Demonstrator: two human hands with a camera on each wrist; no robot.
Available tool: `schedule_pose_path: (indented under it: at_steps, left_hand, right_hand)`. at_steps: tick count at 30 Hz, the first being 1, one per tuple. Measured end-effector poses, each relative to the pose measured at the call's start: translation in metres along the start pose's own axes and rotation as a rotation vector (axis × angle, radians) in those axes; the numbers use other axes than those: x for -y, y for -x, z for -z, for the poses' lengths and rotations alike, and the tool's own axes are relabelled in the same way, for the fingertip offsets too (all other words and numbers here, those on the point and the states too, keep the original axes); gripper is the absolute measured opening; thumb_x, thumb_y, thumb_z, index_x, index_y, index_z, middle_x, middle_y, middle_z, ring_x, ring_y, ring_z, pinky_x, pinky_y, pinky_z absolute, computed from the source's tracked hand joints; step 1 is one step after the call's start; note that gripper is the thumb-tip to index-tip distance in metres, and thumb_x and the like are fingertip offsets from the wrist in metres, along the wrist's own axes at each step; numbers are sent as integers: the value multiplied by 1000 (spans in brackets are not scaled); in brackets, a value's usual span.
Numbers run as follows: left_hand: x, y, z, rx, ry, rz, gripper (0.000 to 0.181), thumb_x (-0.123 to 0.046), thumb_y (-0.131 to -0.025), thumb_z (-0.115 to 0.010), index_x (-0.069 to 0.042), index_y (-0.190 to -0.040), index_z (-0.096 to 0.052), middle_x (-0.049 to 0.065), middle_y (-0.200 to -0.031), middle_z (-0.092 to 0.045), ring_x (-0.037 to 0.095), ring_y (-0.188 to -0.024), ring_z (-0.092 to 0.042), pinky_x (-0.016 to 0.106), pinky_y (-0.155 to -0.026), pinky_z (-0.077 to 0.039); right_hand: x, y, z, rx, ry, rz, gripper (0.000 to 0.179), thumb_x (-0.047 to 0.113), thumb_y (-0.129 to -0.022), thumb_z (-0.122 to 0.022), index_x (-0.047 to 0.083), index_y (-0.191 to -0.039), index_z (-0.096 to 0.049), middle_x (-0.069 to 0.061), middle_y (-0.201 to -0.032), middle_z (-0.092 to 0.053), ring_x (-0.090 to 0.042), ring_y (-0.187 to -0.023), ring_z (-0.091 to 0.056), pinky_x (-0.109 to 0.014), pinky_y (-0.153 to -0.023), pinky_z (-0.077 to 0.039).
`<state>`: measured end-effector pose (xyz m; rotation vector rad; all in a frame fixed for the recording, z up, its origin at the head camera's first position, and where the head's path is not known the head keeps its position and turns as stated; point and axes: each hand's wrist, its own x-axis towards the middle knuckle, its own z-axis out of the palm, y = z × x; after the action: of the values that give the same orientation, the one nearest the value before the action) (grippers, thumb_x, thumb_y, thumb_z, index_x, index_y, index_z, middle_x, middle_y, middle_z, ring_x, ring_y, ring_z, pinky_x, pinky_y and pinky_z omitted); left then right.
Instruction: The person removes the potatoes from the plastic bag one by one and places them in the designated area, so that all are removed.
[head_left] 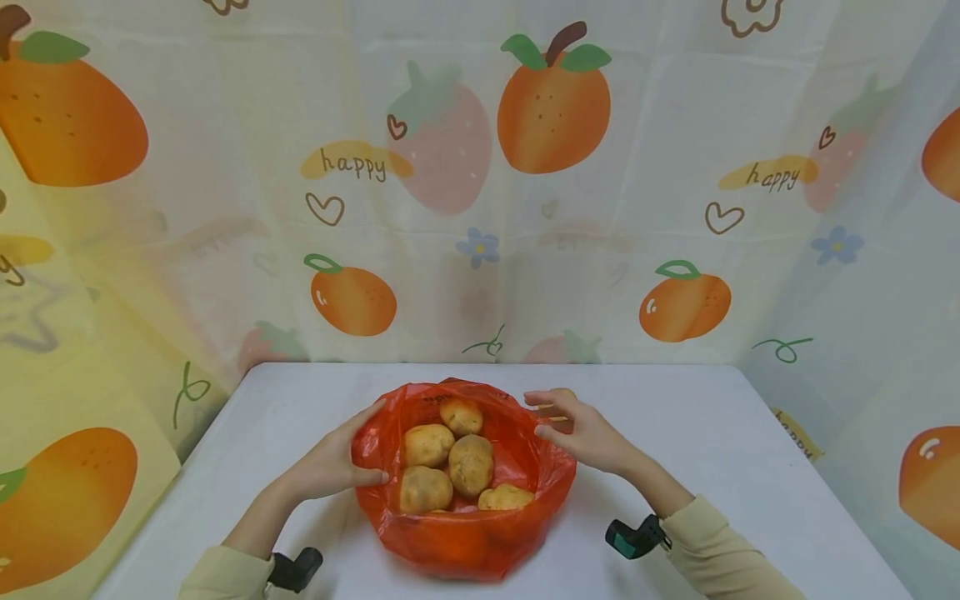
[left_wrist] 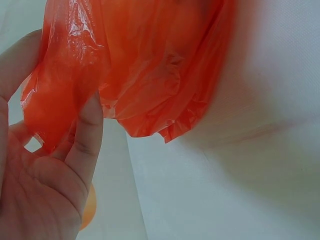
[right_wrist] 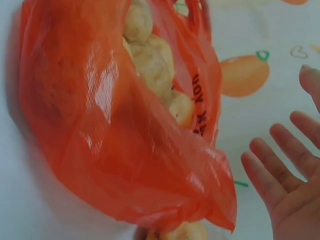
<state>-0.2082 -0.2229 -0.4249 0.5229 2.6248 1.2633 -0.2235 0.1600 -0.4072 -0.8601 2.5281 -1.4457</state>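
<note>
Head view: a red plastic bag [head_left: 457, 546] stands on the white table [head_left: 675, 392], between the two hands, its mouth turned up and wider from side to side than from front to back; five potatoes [head_left: 471, 465] show plainly inside, with a sliver of another at the near edge. The left hand [head_left: 326, 467] grips the bag's left rim, thumb toward the near side. The right hand [head_left: 588, 433] is at the bag's far right side, and just behind its fingers, outside the bag, lies a stray potato [head_left: 566, 392]; the right hand is much the nearer to it. The fingers cover most of this potato, so its long axis cannot be told. Left wrist view: a fold of red film passes between thumb and fingers, which hold it, while the bulging wall of the bag hangs beside them. Right wrist view: the fingers are spread and hold nothing, apart from the bag; several potatoes are heaped within the mouth, dark lettering marks the inner wall, and the stray potato, partly cut off by the frame, appears beyond the bag's edge.
</note>
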Motion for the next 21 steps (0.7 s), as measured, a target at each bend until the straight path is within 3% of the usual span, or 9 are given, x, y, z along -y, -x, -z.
schedule_pose_path:
  at_steps: [11,21]
  left_hand:
    - [-3,2,0,1,34,-10,96,-21,-70,-80,-19,-147,-22,15,-146,-31,39,-124,-41,45,-83,-52]
    - [-2,1,0,0,23,-14,95,-22,-70,-80,-18,-147,-23,15,-147,-30,39,-124,-40,44,-84,-52]
  right_hand:
    - [9,-1,-16,133,19,43,46,23,-90,-60,14,-132,-47,-4,-129,-53,-26,-111,-55,-35,-89,-50]
    - [3,-2,-29,192,99,-5,41,30,-88,-62,19,-126,-52,-2,-122,-57,-23,-103,-59,-38,-84,-52]
